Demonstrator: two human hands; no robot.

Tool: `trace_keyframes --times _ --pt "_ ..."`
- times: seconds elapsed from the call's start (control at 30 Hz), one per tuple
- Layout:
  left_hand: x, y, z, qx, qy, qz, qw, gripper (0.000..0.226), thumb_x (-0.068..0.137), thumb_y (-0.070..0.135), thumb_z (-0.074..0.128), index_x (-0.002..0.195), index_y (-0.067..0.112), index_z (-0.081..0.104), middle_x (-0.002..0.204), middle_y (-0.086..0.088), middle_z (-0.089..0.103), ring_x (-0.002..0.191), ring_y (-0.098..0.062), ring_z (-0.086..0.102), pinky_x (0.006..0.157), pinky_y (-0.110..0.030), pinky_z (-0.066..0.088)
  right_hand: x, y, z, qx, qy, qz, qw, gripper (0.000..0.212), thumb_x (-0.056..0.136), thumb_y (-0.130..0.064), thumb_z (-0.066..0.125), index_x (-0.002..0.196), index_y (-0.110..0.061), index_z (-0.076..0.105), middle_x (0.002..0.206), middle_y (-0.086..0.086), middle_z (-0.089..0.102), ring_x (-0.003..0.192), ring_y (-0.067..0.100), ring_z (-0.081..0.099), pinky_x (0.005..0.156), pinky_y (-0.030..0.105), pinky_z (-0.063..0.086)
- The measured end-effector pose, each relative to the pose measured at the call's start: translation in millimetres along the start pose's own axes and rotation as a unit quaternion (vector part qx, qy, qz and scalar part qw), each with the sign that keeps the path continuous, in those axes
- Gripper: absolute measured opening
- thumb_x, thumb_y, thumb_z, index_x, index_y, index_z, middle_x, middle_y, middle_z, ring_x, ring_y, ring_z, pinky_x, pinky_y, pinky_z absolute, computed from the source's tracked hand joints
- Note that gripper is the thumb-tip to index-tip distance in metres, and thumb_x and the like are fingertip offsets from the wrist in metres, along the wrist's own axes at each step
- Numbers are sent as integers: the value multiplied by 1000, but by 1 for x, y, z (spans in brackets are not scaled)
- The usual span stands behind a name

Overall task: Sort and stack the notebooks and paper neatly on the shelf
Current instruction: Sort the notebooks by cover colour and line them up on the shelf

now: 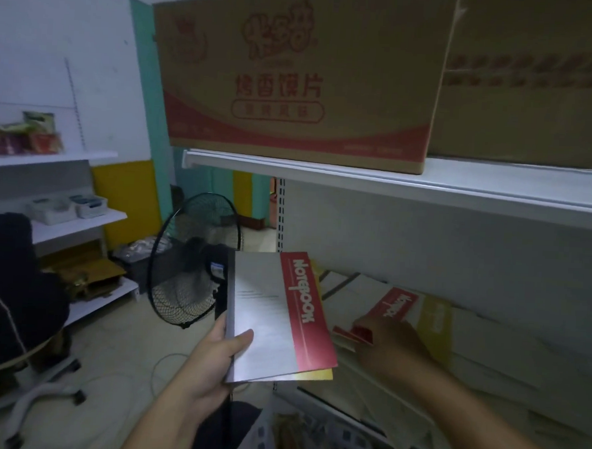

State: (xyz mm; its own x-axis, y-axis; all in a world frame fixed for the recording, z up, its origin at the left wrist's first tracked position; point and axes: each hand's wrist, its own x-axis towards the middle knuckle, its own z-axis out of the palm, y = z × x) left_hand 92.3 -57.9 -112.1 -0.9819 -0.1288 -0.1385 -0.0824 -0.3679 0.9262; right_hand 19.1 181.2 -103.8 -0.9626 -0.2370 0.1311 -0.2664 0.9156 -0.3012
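My left hand (221, 354) grips a small stack of notebooks (275, 323) by its lower left edge, thumb on the grey cover. The top one has a red band reading NOTEBOOK, and a yellow one shows beneath it. The stack is held in the air in front of the shelf's left end. My right hand (389, 349) reaches onto the lower shelf (316, 398) and pinches the corner of a red-banded notebook (395, 306) lying in a loose pile. Beside it lies a yellow-banded notebook (435, 321), with several white sheets of paper (507, 352) spread to the right.
The upper shelf board (409, 185) carries a large cardboard box (295, 76) and a second box (535, 82). A black floor fan (191, 260) stands to the left. A dark office chair (13, 295) and a white rack (82, 220) are at far left.
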Motion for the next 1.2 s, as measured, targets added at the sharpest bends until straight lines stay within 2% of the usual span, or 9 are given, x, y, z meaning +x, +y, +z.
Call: trace_keyframes --times 0.17,0.37,0.5,0.63,0.7,0.8,0.93,1.07,1.2 --pt "2 -3 -8 -17 -16 -8 1000 38 94 1 49 119 29 54 112 -8 69 105 -33 64 76 -46 56 -3 8 3 24 21 48 998 40 90 -27 50 130 -30 53 132 -4 57 119 18 54 92 26 45" --pt "6 -9 -20 -14 -42 -17 999 35 94 2 50 115 30 56 107 -7 72 99 -30 67 78 -45 55 -14 13 3 68 211 66 973 29 96 -12 42 116 -15 63 119 7 65 106 27 59 74 23 36" --pt "7 -20 -27 -10 -70 -42 997 34 93 0 50 116 24 57 104 -9 73 94 -29 70 70 -37 56 -30 9 -9 186 324 120 920 28 95 -8 45 109 -16 67 102 -1 63 105 24 60 78 20 34" --pt "2 -29 -19 -28 -88 -73 993 30 94 2 49 115 21 57 103 -11 73 92 -30 70 67 -37 57 -61 -7 -13 312 395 27 864 19 80 -18 51 91 -21 67 96 -5 66 94 -8 60 82 8 41" --pt "-3 -33 -7 -33 -98 -80 991 23 96 12 50 116 19 58 103 -12 73 93 -30 70 68 -37 57 -78 -11 -4 248 390 -63 884 15 76 -20 55 82 -20 69 94 -7 67 96 -11 59 86 5 42" --pt "-14 -35 16 -24 -108 -90 990 28 93 26 53 120 20 56 112 -12 69 105 -33 64 78 -42 56 -96 -3 16 187 327 -158 913 18 73 -16 56 76 -12 73 93 -11 70 105 3 61 94 19 46" --pt "-28 -47 43 1 -118 -84 989 35 93 3 52 125 18 52 106 -14 70 91 -33 68 62 -35 56 -131 14 20 186 235 -188 935 9 76 -22 64 79 -22 73 97 -17 70 107 2 59 92 19 46" --pt "-58 -72 83 22 -162 -94 982 36 91 0 51 122 20 54 105 -12 72 92 -34 69 67 -38 57 -177 46 1 180 243 -56 951 29 75 -42 58 93 -24 72 104 -21 62 104 -8 50 95 7 35" --pt "-103 -113 149 38 -220 -130 966 32 92 0 51 117 18 55 100 -10 74 88 -30 71 67 -35 58 -229 98 -37 335 230 222 886 58 84 -30 65 136 -18 45 128 -7 51 111 14 53 95 36 47"
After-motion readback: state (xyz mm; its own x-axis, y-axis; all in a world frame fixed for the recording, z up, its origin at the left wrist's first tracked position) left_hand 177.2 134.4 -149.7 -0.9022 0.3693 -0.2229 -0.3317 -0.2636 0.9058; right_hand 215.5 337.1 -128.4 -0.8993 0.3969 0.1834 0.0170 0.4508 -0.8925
